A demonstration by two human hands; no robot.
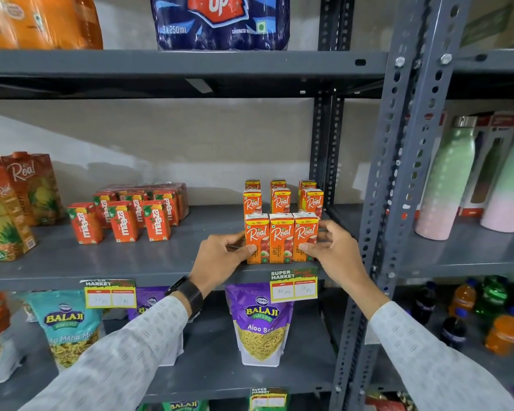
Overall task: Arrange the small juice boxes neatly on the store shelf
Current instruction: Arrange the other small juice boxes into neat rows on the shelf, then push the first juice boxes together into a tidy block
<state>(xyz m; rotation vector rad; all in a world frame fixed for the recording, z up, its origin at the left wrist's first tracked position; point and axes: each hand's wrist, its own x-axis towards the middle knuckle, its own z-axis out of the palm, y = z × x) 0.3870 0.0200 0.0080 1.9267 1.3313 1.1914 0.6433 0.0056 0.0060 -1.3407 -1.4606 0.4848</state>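
Between both hands' grip (281, 247), 3 juice boxes (282, 238) stand upright.

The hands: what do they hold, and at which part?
Front row of three Real juice boxes, pressed between left hand and right hand at the row's outer lower sides.

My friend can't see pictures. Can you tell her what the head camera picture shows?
Two hands press a front row of three small orange juice boxes together on a grey store shelf, the left hand on one end and the right hand on the other. More small juice boxes stand in rows behind. Red mango drink boxes stand to the left, snack bags below.
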